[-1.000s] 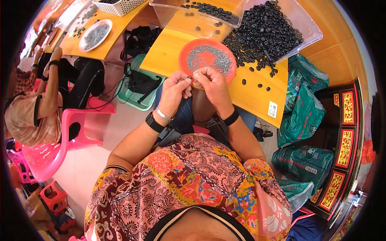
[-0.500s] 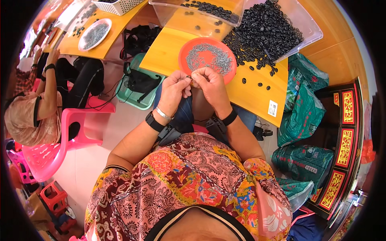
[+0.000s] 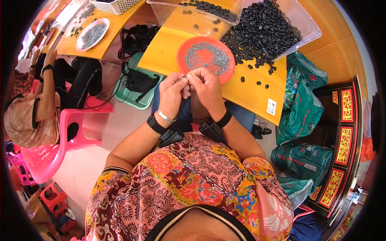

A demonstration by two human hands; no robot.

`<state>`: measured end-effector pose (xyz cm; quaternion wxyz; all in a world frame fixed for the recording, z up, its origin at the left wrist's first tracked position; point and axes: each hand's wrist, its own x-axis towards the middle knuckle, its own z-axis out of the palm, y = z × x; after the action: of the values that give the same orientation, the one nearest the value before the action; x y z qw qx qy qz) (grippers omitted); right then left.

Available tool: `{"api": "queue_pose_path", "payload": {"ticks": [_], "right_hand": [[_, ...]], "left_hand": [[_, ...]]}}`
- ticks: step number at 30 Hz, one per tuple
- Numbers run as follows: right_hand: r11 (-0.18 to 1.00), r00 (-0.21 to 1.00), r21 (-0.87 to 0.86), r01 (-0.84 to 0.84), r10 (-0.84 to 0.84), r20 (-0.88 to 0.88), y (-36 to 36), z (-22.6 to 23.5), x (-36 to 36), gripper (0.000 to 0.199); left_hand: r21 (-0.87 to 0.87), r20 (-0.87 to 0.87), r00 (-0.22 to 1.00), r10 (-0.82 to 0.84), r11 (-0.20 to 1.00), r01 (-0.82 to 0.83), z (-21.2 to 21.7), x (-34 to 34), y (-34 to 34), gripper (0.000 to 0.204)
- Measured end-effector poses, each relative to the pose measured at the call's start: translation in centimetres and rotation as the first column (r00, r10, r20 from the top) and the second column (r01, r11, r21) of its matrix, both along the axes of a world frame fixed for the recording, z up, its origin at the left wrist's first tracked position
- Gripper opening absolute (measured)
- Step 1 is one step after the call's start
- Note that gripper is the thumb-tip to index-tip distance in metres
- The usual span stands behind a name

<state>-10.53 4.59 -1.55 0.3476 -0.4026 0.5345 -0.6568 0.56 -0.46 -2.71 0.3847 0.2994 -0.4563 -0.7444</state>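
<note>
My left hand (image 3: 173, 90) and my right hand (image 3: 206, 85) meet fingertip to fingertip at the near edge of a red plate (image 3: 183, 47). Both are closed in a pinch on something small, mostly covered by the fingers, so its kind cannot be made out. Small grey metal pins (image 3: 219, 60), perhaps screws, lie in a ring on the plate. Right of the plate, a big heap of black oval plastic pieces (image 3: 261, 30) spills from a clear tub onto the table. A few single black pieces (image 3: 258, 83) lie nearer to me.
The yellow table (image 3: 251, 94) ends just beyond my lap. A clear bin (image 3: 173, 14) stands at its back. Green bags (image 3: 299, 116) crowd the right side. On the left are a green basket (image 3: 140, 102), a pink chair (image 3: 64, 132) and a seated person (image 3: 36, 116) by another table.
My hands stay pinched together, with only a slight shift of the fingers. The whole view has moved a little; nothing else visibly differs.
</note>
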Motion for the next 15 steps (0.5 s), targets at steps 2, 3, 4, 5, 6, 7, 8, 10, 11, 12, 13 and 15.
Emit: {"api": "queue_pose_path", "payload": {"ticks": [2, 3, 4, 5, 6, 7, 8, 10, 11, 12, 13, 15], "right_hand": [[1.000, 0.999, -0.008, 0.003, -0.003, 0.050, 0.14, 0.15, 0.16, 0.010], [1.000, 0.995, -0.018, 0.003, -0.001, 0.102, 0.09, 0.22, 0.24, 0.010], [1.000, 0.995, -0.021, 0.004, -0.002, 0.102, 0.07, 0.28, 0.21, 0.010], [1.000, 0.989, -0.011, -0.017, 0.018, 0.146, 0.10, 0.33, 0.11, 0.010], [0.999, 0.981, -0.001, -0.039, 0.038, 0.190, 0.16, 0.32, -0.01, 0.010], [0.999, 0.981, -0.002, -0.038, 0.038, 0.190, 0.22, 0.29, -0.12, 0.010], [1.000, 0.993, 0.020, 0.009, -0.011, 0.120, 0.28, 0.24, -0.24, 0.010], [0.998, 0.997, 0.039, 0.052, -0.054, 0.048, 0.55, 0.16, -0.55, 0.011], [0.998, 0.999, 0.064, 0.024, -0.027, 0.042, 0.77, 0.12, -0.69, 0.013], [0.996, 0.999, 0.090, -0.001, -0.002, 0.036, 0.95, 0.10, -0.75, 0.017], [0.996, 0.999, 0.091, -0.003, 0.000, 0.035, 0.95, 0.02, -0.61, 0.017], [1.000, 0.992, 0.024, -0.019, 0.016, 0.127, 0.80, -0.23, -0.26, 0.016]], "left_hand": [[0.020, -0.025, 1.000, -0.011, 1.000, 0.012, 0.27, -0.16, 0.04, 0.010], [0.038, -0.049, 0.999, -0.018, 0.999, 0.020, 0.38, -0.17, -0.02, 0.010], [0.035, -0.049, 0.999, -0.020, 0.999, 0.022, 0.35, -0.26, -0.05, 0.010], [0.037, -0.066, 0.998, -0.006, 0.999, 0.009, 0.21, -0.40, -0.06, 0.010], [0.040, -0.083, 0.997, 0.008, 0.999, -0.004, 0.11, -0.46, -0.09, 0.009], [0.039, -0.083, 0.997, 0.007, 0.999, -0.003, 0.11, -0.35, -0.22, 0.009], [0.065, -0.076, 0.997, 0.011, 0.998, -0.006, 0.10, -0.16, -0.40, 0.009], [0.092, -0.070, 0.997, 0.020, 0.996, -0.013, 0.10, 0.00, -0.56, 0.009], [0.112, -0.064, 0.998, 0.021, 0.994, -0.013, 0.11, 0.04, -0.63, 0.009], [0.133, -0.058, 0.998, 0.020, 0.991, -0.012, 0.15, 0.03, -0.64, 0.008], [0.134, -0.060, 0.998, 0.021, 0.991, -0.013, 0.18, 0.00, -0.61, 0.008], [0.126, -0.059, 0.998, -0.002, 0.992, 0.009, 0.24, -0.10, -0.55, 0.007]]}}
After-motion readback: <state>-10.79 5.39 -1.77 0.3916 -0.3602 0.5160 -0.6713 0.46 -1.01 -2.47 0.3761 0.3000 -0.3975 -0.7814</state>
